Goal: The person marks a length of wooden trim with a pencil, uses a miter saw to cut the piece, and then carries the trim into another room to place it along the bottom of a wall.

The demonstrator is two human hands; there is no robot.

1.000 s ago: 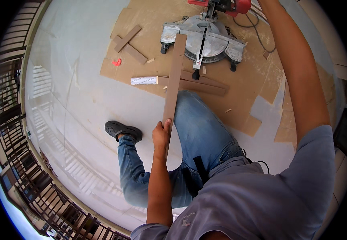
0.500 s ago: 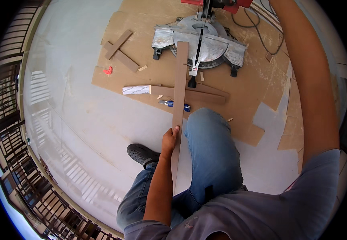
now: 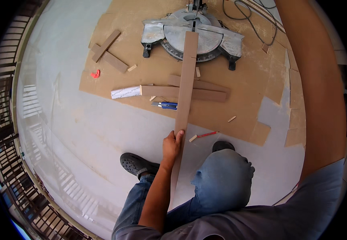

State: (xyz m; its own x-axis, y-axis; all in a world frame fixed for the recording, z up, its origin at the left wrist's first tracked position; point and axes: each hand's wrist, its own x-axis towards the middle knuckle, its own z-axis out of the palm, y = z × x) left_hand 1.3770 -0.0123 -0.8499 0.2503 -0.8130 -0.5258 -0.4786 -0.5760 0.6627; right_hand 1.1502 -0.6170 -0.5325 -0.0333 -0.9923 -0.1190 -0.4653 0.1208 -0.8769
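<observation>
My left hand point(image 3: 172, 142) is closed around a long brown board point(image 3: 186, 84), thumb on top, which lies lengthwise in front of me with its far end over the silver miter saw point(image 3: 209, 45). My right arm reaches up along the right side of the view and out past the top edge, so that hand is hidden. Beside the board lie two more brown boards point(image 3: 209, 94), one with a white wrapped end point(image 3: 125, 92), a blue utility knife point(image 3: 166, 105) and a red pencil point(image 3: 206, 134) by a small wood scrap point(image 3: 193, 138).
Cardboard sheeting point(image 3: 245, 84) covers part of the grey floor point(image 3: 73, 132), holding short board pieces point(image 3: 107, 46) and a red scrap point(image 3: 95, 74). A black cable point(image 3: 249, 24) loops at the back right. A dark railing point(image 3: 7, 120) runs along the left. My bent knee point(image 3: 221, 176) is below.
My view has shifted, bringing the pencil and more floor into sight. My right knee has dropped lower in view, and the board's far end now sits further right, over the saw's slot.
</observation>
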